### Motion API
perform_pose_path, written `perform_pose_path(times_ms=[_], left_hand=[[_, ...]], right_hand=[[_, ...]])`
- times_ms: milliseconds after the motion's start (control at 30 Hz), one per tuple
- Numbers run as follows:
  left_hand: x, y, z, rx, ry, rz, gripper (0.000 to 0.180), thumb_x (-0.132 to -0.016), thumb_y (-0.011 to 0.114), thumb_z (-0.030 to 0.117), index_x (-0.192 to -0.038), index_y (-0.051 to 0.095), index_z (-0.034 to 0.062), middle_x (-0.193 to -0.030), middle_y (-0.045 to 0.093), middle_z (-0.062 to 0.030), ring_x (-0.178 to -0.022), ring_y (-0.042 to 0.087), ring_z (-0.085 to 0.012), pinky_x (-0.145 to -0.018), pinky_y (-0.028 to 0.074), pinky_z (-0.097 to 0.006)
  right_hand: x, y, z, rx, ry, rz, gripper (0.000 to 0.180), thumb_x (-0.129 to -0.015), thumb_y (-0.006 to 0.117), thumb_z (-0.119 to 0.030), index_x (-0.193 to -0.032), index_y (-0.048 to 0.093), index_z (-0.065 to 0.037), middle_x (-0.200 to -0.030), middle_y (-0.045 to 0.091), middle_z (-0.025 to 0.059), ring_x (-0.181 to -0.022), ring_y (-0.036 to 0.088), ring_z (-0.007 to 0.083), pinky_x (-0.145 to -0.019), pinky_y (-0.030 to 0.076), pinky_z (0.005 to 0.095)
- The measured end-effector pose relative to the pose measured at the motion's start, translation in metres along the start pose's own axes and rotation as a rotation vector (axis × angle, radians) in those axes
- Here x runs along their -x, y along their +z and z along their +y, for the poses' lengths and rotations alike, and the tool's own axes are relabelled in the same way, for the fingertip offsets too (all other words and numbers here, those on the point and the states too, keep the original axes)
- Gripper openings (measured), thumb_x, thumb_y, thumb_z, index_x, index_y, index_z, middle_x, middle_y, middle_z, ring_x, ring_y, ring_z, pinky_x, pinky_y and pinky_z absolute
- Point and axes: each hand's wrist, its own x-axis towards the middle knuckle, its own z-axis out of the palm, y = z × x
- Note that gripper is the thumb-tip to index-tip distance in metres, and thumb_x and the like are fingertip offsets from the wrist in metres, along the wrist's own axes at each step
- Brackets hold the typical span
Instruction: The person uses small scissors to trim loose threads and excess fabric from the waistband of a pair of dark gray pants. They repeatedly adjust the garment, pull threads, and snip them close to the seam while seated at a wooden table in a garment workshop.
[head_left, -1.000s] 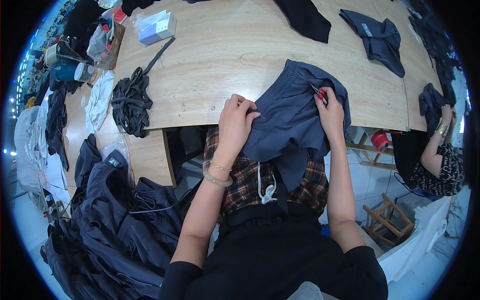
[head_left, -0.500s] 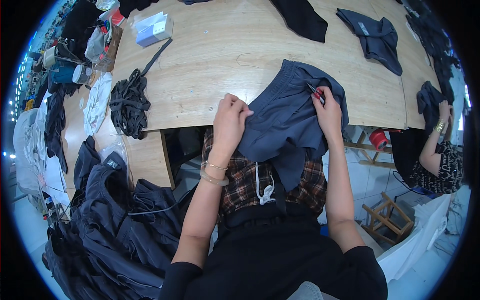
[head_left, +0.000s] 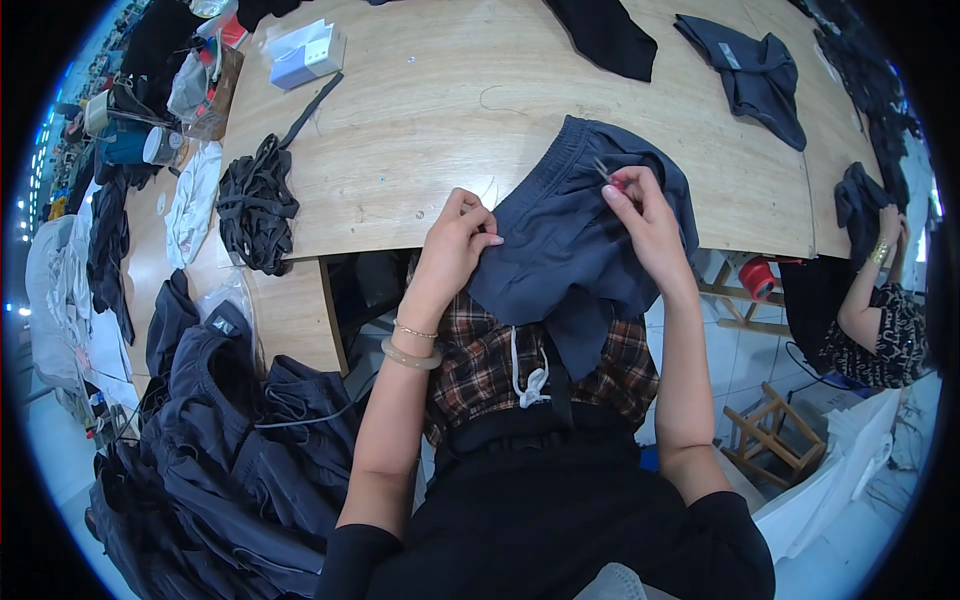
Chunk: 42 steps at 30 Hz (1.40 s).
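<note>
A dark blue-grey garment with a gathered elastic waistband hangs over the table's front edge and down onto my lap. My left hand is closed in a pinch at the garment's left edge, near the end of the waistband. Held in my right hand is a pair of thread snips with red handles, most of it covered by my fingers. Its metal tips point up and left over the cloth, just below the waistband.
On the wooden table lie a bundle of dark strips, a tissue box and a folded dark garment. Dark garments are piled at my left. To the right, a co-worker's hand touches dark cloth, near a wooden stool.
My right hand and the snips have moved a little left, with the tips nearer the waistband. My left hand has shifted slightly, still pinching at the garment's edge.
</note>
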Motion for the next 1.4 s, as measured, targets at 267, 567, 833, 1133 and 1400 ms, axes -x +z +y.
perform_pose_path(times_ms=[267, 567, 833, 1133, 1400], left_hand=[[0.005, -0.005, 0.006, 0.095, -0.057, 0.045, 0.01, -0.088, 0.068, -0.003, -0.094, 0.06, -0.0019, -0.084, 0.064, -0.0104, -0.078, 0.066, -0.023, -0.072, 0.052, -0.034], [0.003, -0.013, 0.002, -0.145, 0.012, 0.005, 0.005, -0.095, 0.061, 0.002, -0.096, 0.061, -0.0031, -0.083, 0.067, -0.0174, -0.075, 0.067, -0.0286, -0.069, 0.053, -0.038], [0.003, -0.01, 0.007, -0.113, -0.094, 0.006, 0.006, -0.099, 0.057, 0.002, -0.099, 0.059, -0.0036, -0.078, 0.067, -0.0165, -0.07, 0.068, -0.0249, -0.067, 0.054, -0.036], [0.003, -0.01, 0.007, -0.142, -0.074, 0.002, 0.005, -0.098, 0.058, 0.001, -0.097, 0.059, -0.0037, -0.075, 0.067, -0.0166, -0.069, 0.068, -0.025, -0.066, 0.055, -0.035], [0.003, -0.009, 0.007, -0.129, -0.107, -0.006, 0.004, -0.097, 0.058, 0.0, -0.096, 0.059, -0.0036, -0.076, 0.067, -0.0161, -0.069, 0.069, -0.0232, -0.066, 0.055, -0.034]], right_hand=[[0.011, 0.037, -0.024, 0.074, -0.061, -0.14, 0.036, -0.091, 0.075, -0.032, -0.106, 0.059, -0.003, -0.083, 0.065, 0.0102, -0.075, 0.062, 0.0204, -0.073, 0.048, 0.0326], [0.015, 0.057, -0.019, 0.301, -0.235, -0.213, 0.036, -0.084, 0.079, -0.033, -0.097, 0.06, -0.005, -0.087, 0.071, 0.0135, -0.083, 0.07, 0.0344, -0.072, 0.052, 0.0431], [0.015, 0.067, -0.027, 0.396, -0.375, -0.205, 0.032, -0.083, 0.077, -0.032, -0.09, 0.061, -0.005, -0.08, 0.066, 0.01, -0.079, 0.065, 0.03, -0.068, 0.049, 0.0428], [0.015, 0.073, -0.031, 0.513, -0.481, -0.209, 0.028, -0.085, 0.075, -0.031, -0.089, 0.059, -0.008, -0.076, 0.063, 0.0079, -0.08, 0.064, 0.0272, -0.067, 0.049, 0.0425], [0.013, 0.077, -0.031, 0.527, -0.479, -0.184, 0.027, -0.086, 0.074, -0.029, -0.089, 0.058, -0.008, -0.077, 0.064, 0.0078, -0.081, 0.065, 0.0275, -0.068, 0.05, 0.0424]])
